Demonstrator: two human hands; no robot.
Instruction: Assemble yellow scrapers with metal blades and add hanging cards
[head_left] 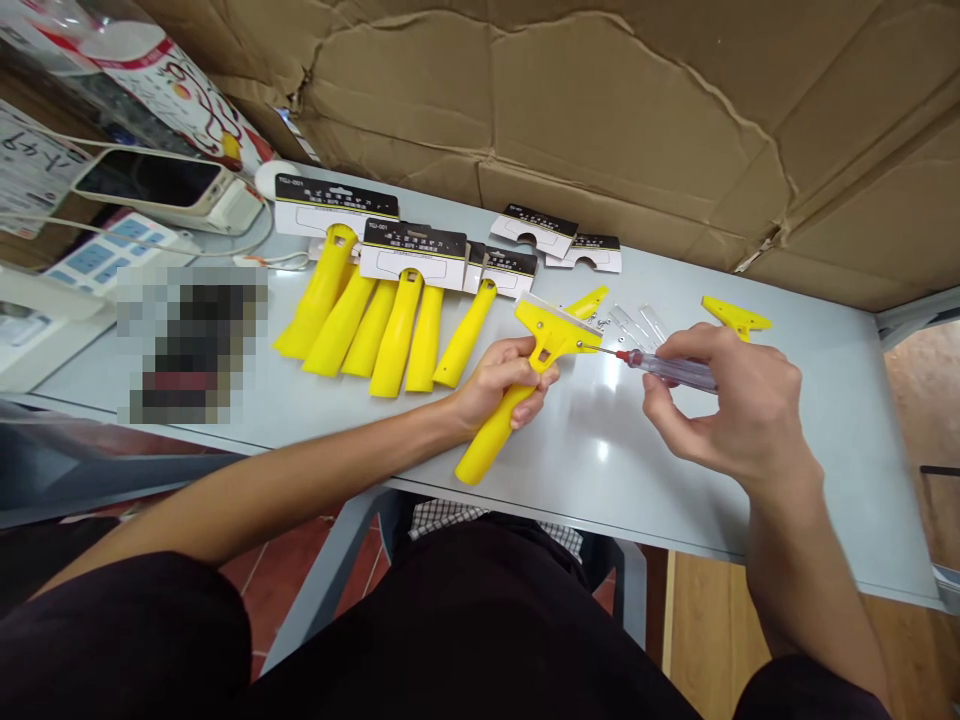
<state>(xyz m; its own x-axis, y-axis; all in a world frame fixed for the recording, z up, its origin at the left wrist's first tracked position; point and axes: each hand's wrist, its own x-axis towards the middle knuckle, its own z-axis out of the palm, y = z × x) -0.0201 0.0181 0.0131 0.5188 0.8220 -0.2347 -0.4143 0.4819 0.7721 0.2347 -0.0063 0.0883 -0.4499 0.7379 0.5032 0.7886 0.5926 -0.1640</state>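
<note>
My left hand (506, 385) is closed around the neck of a yellow scraper (495, 430), its wide head tilted up to the right. A clear strip (551, 303) lies along the head's top edge. In my right hand (739, 400) is a screwdriver (675, 370) with a see-through handle and red collar. Its thin tip meets a screw (580, 345) on the right side of the scraper head. Behind the head lie another yellow scraper part (589, 302), several small screws (602, 323) and clear strips (651, 322).
Several yellow handles (395, 335) with black-and-white cards (412, 255) lie left of centre. Loose cards (536, 230) are at the back, a yellow scraper head (736, 315) at right. A cardboard sheet (562, 110) stands behind. A phone (150, 178) and power strip (116, 255) are at left.
</note>
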